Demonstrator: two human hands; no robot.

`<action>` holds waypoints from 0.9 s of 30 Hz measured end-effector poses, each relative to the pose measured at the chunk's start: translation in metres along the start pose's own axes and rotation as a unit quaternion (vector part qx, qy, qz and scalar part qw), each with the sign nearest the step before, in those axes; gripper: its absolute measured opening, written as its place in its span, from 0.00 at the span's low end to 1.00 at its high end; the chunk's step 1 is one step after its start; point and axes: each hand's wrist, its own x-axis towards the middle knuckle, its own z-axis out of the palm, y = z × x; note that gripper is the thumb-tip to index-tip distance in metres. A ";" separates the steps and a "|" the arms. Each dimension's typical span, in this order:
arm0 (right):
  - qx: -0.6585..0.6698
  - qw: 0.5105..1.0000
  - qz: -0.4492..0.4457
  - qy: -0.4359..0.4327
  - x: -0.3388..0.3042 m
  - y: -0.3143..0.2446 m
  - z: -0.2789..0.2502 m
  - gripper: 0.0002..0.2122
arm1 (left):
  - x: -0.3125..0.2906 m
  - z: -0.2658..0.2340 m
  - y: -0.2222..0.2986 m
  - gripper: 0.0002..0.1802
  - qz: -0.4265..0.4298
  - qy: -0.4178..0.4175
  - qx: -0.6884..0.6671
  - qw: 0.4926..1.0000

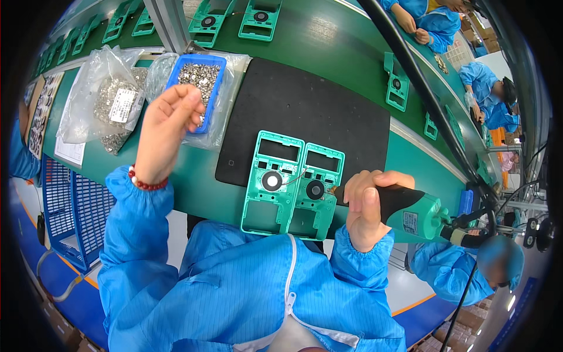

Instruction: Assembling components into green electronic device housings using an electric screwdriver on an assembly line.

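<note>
My left hand (167, 129) is raised by the blue bin (221, 75) of small metal screws (196, 75). Its thumb and fingers are pinched together, and whatever they may hold is too small to make out. My right hand (366, 205) grips a green and black electric screwdriver (419, 218), its tip pointing left at the right-hand housing. Two green plastic housings lie side by side in front of me: a left housing (251, 202) with a white-centred round speaker (271, 181), and a right housing (332, 205) with a dark speaker (315, 189). Thin wires run between the speakers.
A black mat (311, 105) covers the bench. Clear plastic bags of screws (114, 102) lie left of the bin. Beyond, a green conveyor (328, 35) carries more housings (397, 82). A blue crate (76, 205) stands lower left; a black pole (422, 88) crosses the right. Co-workers (437, 26) sit nearby.
</note>
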 end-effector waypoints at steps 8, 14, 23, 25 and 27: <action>-0.009 1.000 0.013 0.010 0.003 0.013 -0.002 0.10 | -0.087 0.079 0.006 0.05 0.082 -0.180 0.113 0.974; -0.005 1.000 0.023 0.007 0.001 0.017 -0.005 0.11 | -0.104 0.105 -0.008 0.11 0.297 -0.256 0.281 0.876; -0.022 0.999 0.018 -0.016 0.003 0.022 -0.008 0.10 | -0.106 0.130 -0.025 0.15 0.391 -0.238 0.392 0.798; -0.026 0.999 0.018 -0.018 0.004 0.024 -0.011 0.10 | -0.106 0.132 -0.026 0.15 0.389 -0.245 0.406 0.790; -0.047 0.998 0.013 -0.050 0.004 0.027 -0.016 0.09 | -0.107 0.133 -0.027 0.15 0.387 -0.247 0.413 0.787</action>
